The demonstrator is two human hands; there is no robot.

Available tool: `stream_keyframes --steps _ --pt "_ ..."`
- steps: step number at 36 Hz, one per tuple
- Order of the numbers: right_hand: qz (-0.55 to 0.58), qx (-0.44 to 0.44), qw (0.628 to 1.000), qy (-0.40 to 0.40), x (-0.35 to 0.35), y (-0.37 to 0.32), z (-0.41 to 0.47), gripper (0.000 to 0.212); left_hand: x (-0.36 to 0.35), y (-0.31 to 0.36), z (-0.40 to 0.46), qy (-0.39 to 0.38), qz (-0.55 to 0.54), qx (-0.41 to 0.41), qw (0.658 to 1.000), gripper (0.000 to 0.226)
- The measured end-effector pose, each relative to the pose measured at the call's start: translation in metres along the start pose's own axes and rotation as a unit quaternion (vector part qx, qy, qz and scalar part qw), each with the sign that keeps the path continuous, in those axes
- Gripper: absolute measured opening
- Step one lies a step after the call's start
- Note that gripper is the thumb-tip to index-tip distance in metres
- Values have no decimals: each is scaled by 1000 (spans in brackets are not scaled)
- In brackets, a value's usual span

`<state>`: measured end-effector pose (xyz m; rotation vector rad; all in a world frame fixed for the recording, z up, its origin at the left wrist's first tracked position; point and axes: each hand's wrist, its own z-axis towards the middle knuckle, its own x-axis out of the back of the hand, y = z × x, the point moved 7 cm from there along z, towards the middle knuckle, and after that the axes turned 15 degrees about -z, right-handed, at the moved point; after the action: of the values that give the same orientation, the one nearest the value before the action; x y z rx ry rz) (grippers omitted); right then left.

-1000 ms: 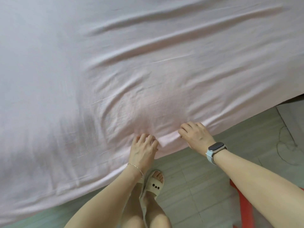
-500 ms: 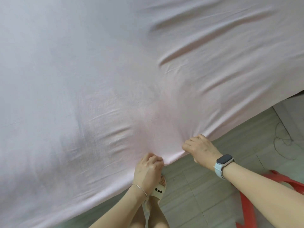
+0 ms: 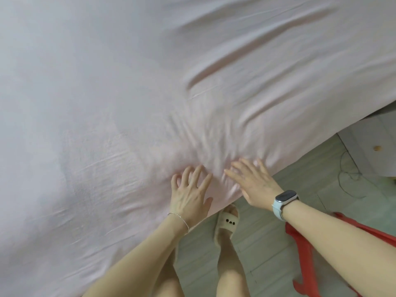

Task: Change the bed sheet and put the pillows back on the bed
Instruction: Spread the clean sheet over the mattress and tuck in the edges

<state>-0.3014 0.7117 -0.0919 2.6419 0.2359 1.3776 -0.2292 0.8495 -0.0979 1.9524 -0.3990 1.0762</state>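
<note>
The pale pink bed sheet (image 3: 150,93) is spread over the bed and fills most of the view, from the top edge down to the near edge of the bed, which runs diagonally from the lower left to the upper right. Long soft folds cross the sheet in the upper right part, and many small wrinkles gather near the edge, just in front of the two hands.

The left hand (image 3: 189,195) lies flat on the sheet close to the edge. Its fingers (image 3: 200,175) are spread and only a little bent, pressing on the cloth and grasping nothing. A thin bracelet (image 3: 179,217) is on this wrist. The right hand (image 3: 252,184) is just beside it, also palm down on the sheet at the edge, with its fingers straight and released, touching the wrinkled cloth. A smartwatch with a light blue band (image 3: 282,200) is on the right wrist.

Below the hands, the tiled floor (image 3: 267,254) is seen. One foot stands there in a beige slipper (image 3: 227,221), partly under the hanging edge of the sheet. To the right of it, under the right forearm, there is a red plastic stool (image 3: 300,254). A thin dark cord (image 3: 349,174) lies on the floor at the far right.
</note>
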Motion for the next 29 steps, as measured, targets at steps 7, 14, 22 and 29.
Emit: stream_keyframes --steps 7,14,22,29 --pt "-28 11 999 -40 -30 103 7 95 -25 56 68 -74 -18 69 995 77" --pt "-79 15 995 66 -64 173 1 62 -71 125 116 -104 -33 134 985 72" --pt "7 3 991 136 -91 208 -15 68 -74 147 114 74 -4 106 992 35" --pt "-35 98 961 256 -73 216 -19 23 -67 153 115 99 -75 72 990 6"
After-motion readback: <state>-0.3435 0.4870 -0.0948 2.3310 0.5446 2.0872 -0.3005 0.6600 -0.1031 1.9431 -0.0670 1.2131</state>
